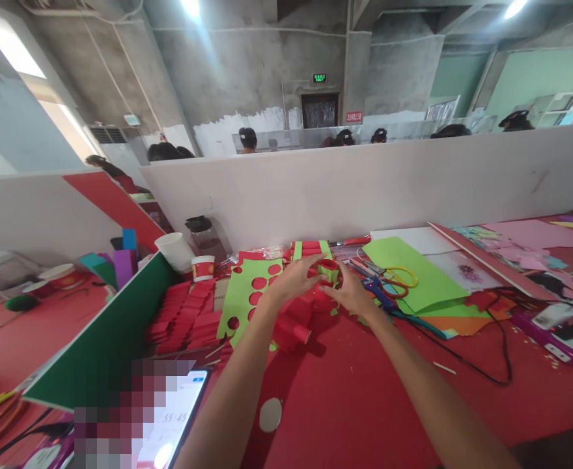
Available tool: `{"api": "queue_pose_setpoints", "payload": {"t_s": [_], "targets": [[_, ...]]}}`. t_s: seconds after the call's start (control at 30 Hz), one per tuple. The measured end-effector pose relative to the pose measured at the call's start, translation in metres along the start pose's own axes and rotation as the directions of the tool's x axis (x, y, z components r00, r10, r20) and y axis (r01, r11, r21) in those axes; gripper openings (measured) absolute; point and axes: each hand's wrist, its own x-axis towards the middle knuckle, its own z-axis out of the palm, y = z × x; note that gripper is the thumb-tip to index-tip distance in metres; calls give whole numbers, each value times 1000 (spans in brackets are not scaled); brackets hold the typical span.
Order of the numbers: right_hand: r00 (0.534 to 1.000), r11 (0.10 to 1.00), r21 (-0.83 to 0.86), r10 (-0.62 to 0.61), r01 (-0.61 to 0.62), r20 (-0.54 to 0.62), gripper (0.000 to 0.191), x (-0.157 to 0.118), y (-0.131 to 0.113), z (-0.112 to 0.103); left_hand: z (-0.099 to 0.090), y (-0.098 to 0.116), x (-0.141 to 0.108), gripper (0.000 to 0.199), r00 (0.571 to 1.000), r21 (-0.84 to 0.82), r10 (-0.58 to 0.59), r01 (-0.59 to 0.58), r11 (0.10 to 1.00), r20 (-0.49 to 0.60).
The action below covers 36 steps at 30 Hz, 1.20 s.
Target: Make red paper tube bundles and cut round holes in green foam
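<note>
A small paper roll point(329, 268), red with a green band, stands between my two hands in the middle of the table. My left hand point(296, 281) curls its fingers round the left side of it, and my right hand point(353, 293) grips from the right. Just below them lie red paper rolls point(293, 331), partly hidden by my left hand. Beside my left forearm is a light green sheet point(240, 286) with round holes cut in it. Behind the hands, red rolls with green bands point(310, 249) lie against the partition.
Stacked red paper strips point(183, 316) lie left, near a paper cup point(202, 268) and a lidded jar point(207, 236). On the right are yellow-handled scissors point(404, 277), a blue glue gun point(381, 291) with a black cable, and green sheets point(413, 273). A phone point(179, 417) lies front left.
</note>
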Motion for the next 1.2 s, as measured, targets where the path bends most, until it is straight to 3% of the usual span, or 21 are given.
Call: {"api": "queue_pose_setpoints", "payload": {"t_s": [0.17,0.33,0.6,1.2], "targets": [[997,995,79,-57,53,49,53,0,-1,-5,1,-5,4,52,996,-100,6,-14,995,-84],[1000,990,141,-8,4,30,48,5,6,-8,2,-7,6,41,987,-120,-66,48,992,-149],[999,986,164,-31,32,-10,50,7,8,-6,1,-2,5,19,988,-47,-67,61,997,-138],[999,975,221,-43,36,25,54,7,9,-8,-1,6,5,25,982,28,-74,80,996,-172]]}}
